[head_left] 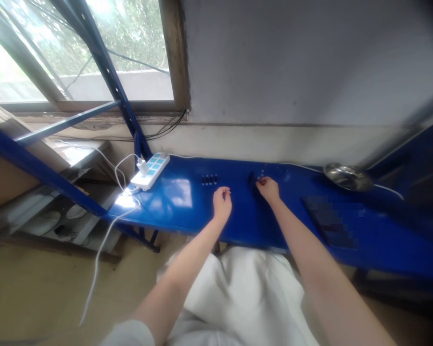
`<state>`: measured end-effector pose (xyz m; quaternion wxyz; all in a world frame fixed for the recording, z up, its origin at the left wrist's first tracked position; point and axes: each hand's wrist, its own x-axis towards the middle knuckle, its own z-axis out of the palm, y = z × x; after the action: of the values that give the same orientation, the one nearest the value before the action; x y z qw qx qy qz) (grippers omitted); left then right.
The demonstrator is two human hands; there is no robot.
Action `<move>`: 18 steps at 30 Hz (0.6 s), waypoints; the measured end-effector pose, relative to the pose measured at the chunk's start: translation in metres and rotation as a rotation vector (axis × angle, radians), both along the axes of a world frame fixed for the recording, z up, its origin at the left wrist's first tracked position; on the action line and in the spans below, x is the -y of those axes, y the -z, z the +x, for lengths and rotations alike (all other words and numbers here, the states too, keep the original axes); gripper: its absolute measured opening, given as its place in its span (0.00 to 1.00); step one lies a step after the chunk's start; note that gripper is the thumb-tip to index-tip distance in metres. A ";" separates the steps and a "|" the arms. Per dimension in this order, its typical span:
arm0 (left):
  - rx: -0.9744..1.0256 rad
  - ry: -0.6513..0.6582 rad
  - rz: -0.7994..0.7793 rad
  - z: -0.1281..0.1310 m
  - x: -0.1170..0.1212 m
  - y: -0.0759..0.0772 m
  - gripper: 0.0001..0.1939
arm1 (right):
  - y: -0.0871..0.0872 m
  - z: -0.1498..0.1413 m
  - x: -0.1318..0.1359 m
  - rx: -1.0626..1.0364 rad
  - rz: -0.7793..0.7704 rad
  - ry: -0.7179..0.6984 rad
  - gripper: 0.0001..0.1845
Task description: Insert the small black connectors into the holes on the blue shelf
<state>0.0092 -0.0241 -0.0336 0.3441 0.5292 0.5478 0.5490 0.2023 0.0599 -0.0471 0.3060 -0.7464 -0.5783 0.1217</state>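
My left hand (222, 205) is just above the blue table (238, 221), fingers curled in toward the thumb. Anything between those fingertips is too small to see. Beyond it, several small dark cylinders with pale ends (210, 179) stand in a short row. My right hand (269, 189) reaches to the table farther right, its fingertips pinched together; whatever they grip is hidden. Close by its fingertips lie tiny clear or pale pieces (262, 172), and a small dark object (251, 177) sits to the left of them.
A white power strip (150, 172) with a plugged-in charger (142, 166) lies at the table's left end, its cable hanging down. A shiny metal dish (347, 177) and a dark flat device (328, 221) are on the right. A blue metal frame (111, 72) rises at left.
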 end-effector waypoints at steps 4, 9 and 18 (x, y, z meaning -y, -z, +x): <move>-0.004 -0.002 0.018 0.000 -0.001 0.001 0.10 | 0.001 0.000 -0.002 0.003 -0.028 0.009 0.11; -0.019 0.011 0.040 0.004 -0.003 0.000 0.10 | -0.002 0.003 -0.006 -0.005 -0.051 -0.008 0.10; -0.053 0.113 0.080 -0.038 0.000 -0.007 0.09 | -0.022 -0.010 0.031 -0.073 0.014 -0.040 0.11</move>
<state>-0.0286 -0.0237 -0.0267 0.3386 0.5869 0.5034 0.5362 0.1918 0.0284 -0.0248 0.3296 -0.7276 -0.5825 0.1507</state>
